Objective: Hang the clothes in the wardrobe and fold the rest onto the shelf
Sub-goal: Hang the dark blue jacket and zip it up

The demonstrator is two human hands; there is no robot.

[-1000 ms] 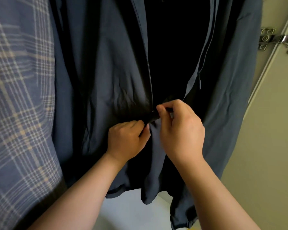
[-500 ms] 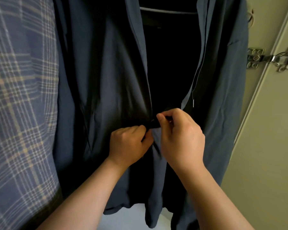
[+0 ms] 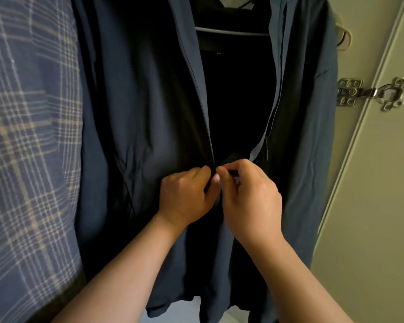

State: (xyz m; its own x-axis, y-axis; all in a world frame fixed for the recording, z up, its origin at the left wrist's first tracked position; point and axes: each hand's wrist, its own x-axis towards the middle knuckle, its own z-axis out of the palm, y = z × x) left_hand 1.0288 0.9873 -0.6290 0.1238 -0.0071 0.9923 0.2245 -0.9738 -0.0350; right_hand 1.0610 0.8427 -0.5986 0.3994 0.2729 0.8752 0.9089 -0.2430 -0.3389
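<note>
My left hand (image 3: 184,194) pinches the left front edge of the dark blue jacket (image 3: 145,108) at its zip, my right hand (image 3: 250,194) pinches the right edge beside it; the jacket hangs on a hanger (image 3: 231,31) in the wardrobe, just right of a plaid shirt (image 3: 28,159), near the door hinge (image 3: 371,94)

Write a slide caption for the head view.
Left hand and right hand grip a hung navy jacket at its zipper, beside a plaid garment.
</note>
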